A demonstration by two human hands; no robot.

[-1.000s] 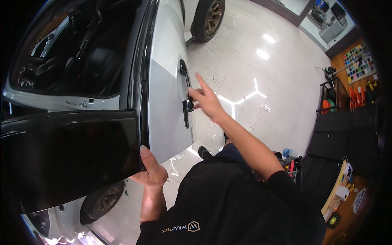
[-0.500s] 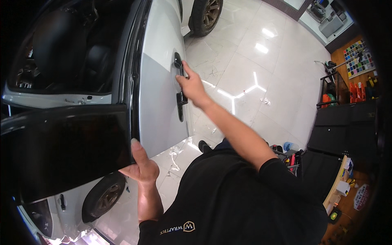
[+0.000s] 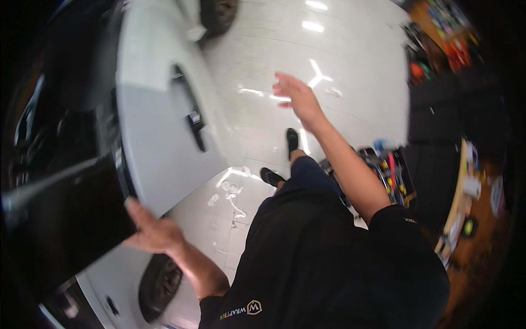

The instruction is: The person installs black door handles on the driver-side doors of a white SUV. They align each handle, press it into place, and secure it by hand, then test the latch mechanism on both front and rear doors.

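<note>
A car door (image 3: 159, 159) stands open at the left, light-coloured with a greyer lower part. On its outer skin is a black door handle (image 3: 192, 112). My left hand (image 3: 158, 234) holds the door's rear edge beside the dark window (image 3: 60, 219), thumb on the near side, the other fingers partly hidden behind. My right hand (image 3: 302, 101) hangs in the air over the floor, right of the handle and apart from it. Its fingers are stretched out and slightly spread, with nothing in them. The picture is blurred by motion.
Crumpled white scraps (image 3: 233, 192) lie on the shiny tiled floor (image 3: 252, 44) near my shoes. To my right stands a tool cart (image 3: 392, 175) full of tools. Black cabinets (image 3: 438, 104) line the right side. Wheels show at the top (image 3: 219, 13) and lower left (image 3: 161, 285).
My right hand has let go of the door handle and moved right, away from it. The door sits further left in view, my left hand still on its edge. Both my shoes now show.
</note>
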